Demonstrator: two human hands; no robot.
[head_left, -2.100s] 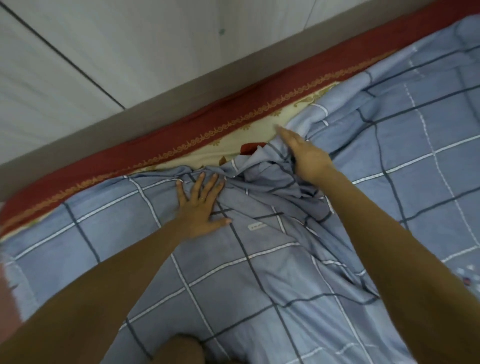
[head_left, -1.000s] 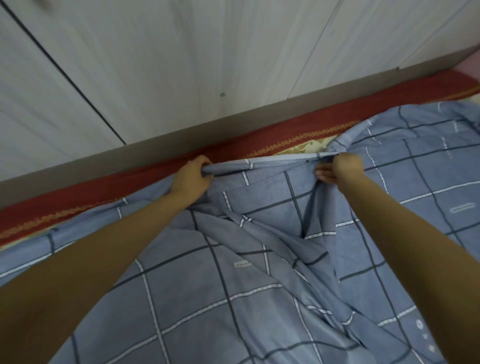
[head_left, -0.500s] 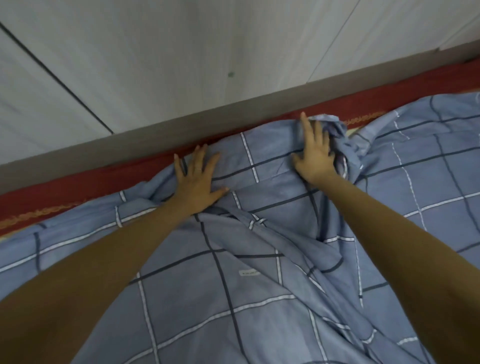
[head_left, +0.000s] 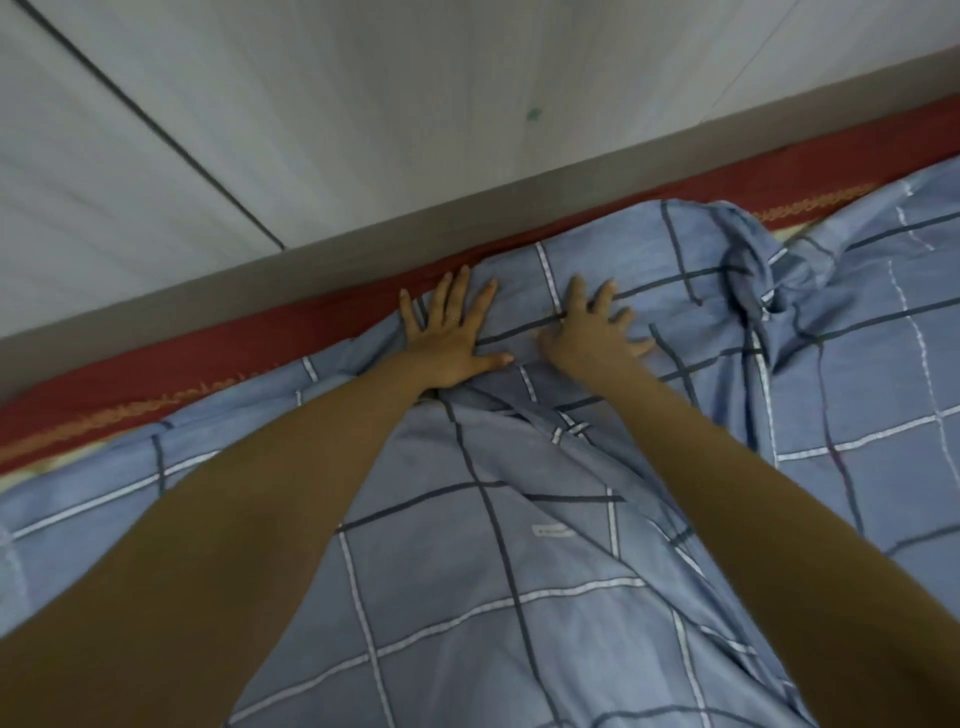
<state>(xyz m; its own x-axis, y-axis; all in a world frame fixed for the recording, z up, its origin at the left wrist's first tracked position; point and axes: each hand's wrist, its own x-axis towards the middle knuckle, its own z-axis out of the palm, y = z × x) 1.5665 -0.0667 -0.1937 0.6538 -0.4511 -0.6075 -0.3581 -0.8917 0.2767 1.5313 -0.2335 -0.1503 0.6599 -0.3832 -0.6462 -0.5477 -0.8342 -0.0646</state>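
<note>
Blue checked bedsheet (head_left: 467, 597) lies under the left hand (head_left: 451, 335) and right hand (head_left: 589, 335), both pressing flat, fingers spread. Its white label (head_left: 553, 531) at 6 o'clock is unreadable.

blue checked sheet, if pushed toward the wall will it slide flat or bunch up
Probably floppy: the blue checked sheet lies in soft folds and is crumpled at its bunched corner, so a push would likely wrinkle it. It looks thin and light; the left hand and right hand flatten it under open palms. Lifted, it would probably drape.
</note>
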